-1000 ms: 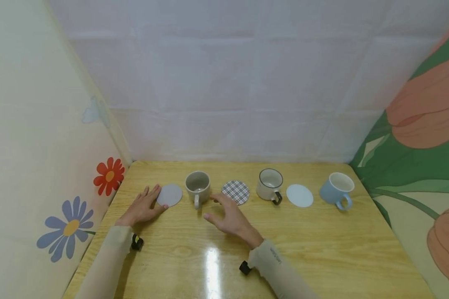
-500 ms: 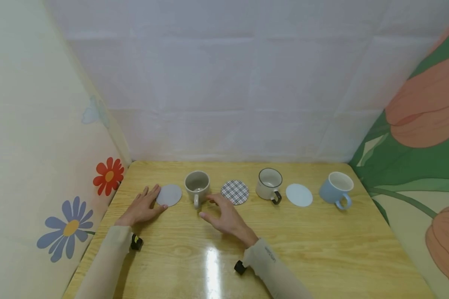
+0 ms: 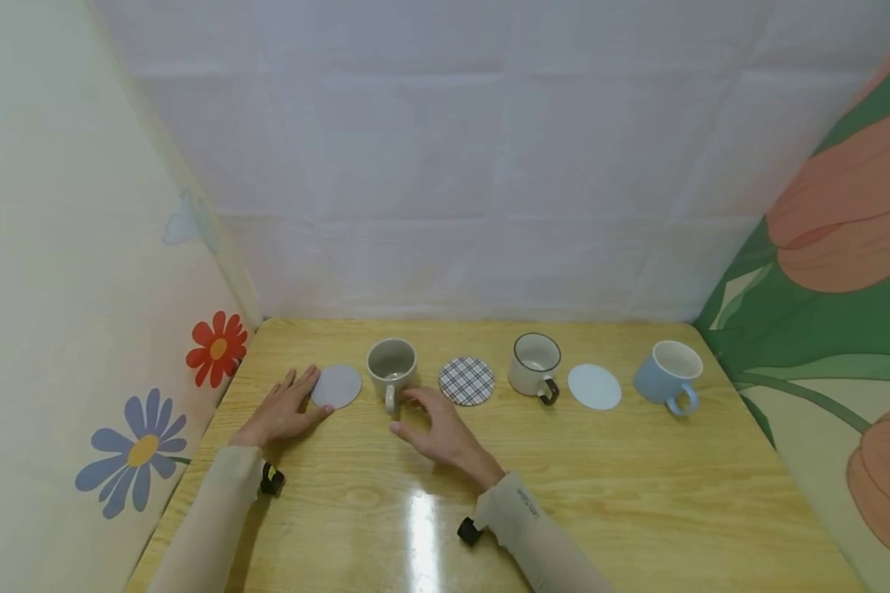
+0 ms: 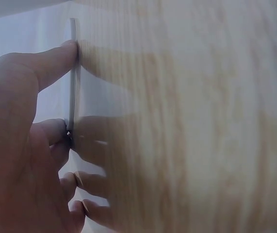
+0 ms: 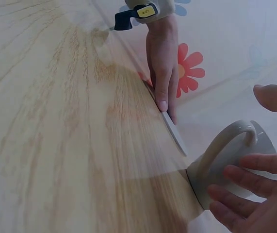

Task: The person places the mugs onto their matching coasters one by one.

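My left hand (image 3: pixel 280 413) lies at the left side of a round pale grey coaster (image 3: pixel 339 387), fingers extended. In the left wrist view its thumb and forefinger touch the edge of the thin coaster (image 4: pixel 73 99), which lies flat on the table. Beside that coaster stands an upright grey mug (image 3: pixel 391 375) with its handle toward me. My right hand (image 3: pixel 445 430) is at the mug's right side, thumb and fingers apart. In the right wrist view the fingertips overlap the wall of the mug (image 5: pixel 216 170) next to its handle, and the thumb stands away from it.
Right of the grey mug, a plaid coaster (image 3: pixel 466 381), a cream mug (image 3: pixel 528 377) with dark rim and handle, a white coaster (image 3: pixel 594 387) and a blue mug (image 3: pixel 656 380) line the wooden table (image 3: pixel 638 494). A white cloth (image 3: pixel 452 165) hangs behind; flowered cloths flank the sides.
My right hand has moved left, closer to the grey mug's handle. The left hand, the coasters and the mugs stay where they were.
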`<state>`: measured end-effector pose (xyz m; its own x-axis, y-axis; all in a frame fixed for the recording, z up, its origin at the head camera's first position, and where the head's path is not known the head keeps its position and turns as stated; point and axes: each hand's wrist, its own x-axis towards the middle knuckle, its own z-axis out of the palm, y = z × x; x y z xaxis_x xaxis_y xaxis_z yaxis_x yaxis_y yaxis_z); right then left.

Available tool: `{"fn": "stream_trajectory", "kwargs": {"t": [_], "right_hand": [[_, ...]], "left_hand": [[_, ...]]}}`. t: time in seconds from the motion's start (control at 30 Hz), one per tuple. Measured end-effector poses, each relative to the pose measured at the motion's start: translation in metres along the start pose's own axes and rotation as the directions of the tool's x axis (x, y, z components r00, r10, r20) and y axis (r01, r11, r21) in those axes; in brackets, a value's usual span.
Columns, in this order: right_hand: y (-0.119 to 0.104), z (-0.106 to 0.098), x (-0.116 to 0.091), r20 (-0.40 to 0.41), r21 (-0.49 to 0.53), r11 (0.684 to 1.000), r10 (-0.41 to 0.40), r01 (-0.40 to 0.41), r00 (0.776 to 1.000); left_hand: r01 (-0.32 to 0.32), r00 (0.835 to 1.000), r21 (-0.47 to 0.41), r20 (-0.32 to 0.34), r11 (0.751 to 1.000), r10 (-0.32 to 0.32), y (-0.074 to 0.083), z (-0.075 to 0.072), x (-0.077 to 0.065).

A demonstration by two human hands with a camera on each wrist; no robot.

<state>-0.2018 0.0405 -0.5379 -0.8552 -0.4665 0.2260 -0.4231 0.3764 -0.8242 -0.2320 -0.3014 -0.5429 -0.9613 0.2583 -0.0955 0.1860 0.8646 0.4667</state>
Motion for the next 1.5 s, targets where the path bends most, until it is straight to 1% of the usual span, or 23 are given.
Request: {"fn": "stream_trajectory", "kwargs": {"t": [0.23,0.4,0.67,0.8,1.03,1.13,1.3,1.5], "right_hand": [[-0.001,0.005,0.002,0.002,-0.024,0.999,0.023,-0.023,1.000],[0.001,0.009,0.005,0.015,-0.016,1.000,0.021,-0.021,1.000],[0.001,0.017,0.009,0.070,0.083,0.996,0.003,-0.009,0.998],[0.000,0.019,0.011,0.083,0.101,0.995,-0.005,-0.003,0.997],[-0.002,0.022,0.012,0.086,0.102,0.995,-0.001,-0.008,0.996],[-0.002,0.024,0.013,0.091,0.121,0.993,-0.006,-0.006,0.996],[-0.001,0.028,0.016,0.090,0.196,0.980,0.023,-0.040,0.996],[-0.001,0.031,0.020,0.049,0.261,0.964,0.036,-0.048,0.998]], "left_hand": [[0.004,1.000,0.014,0.004,1.000,-0.005,-0.002,0.001,0.001],[0.013,1.000,0.012,0.016,1.000,-0.013,-0.003,0.001,0.002],[0.021,1.000,0.006,0.015,1.000,-0.021,-0.004,0.002,0.002],[0.021,1.000,0.015,0.003,1.000,-0.021,-0.004,0.003,0.001],[0.012,1.000,0.011,-0.004,1.000,-0.012,-0.002,0.003,0.002],[0.010,1.000,0.020,-0.004,1.000,-0.010,0.000,0.002,0.002],[0.015,1.000,0.027,-0.002,1.000,-0.015,-0.001,0.001,0.002],[0.023,1.000,0.029,0.002,0.999,-0.023,0.000,0.000,0.002]]}}
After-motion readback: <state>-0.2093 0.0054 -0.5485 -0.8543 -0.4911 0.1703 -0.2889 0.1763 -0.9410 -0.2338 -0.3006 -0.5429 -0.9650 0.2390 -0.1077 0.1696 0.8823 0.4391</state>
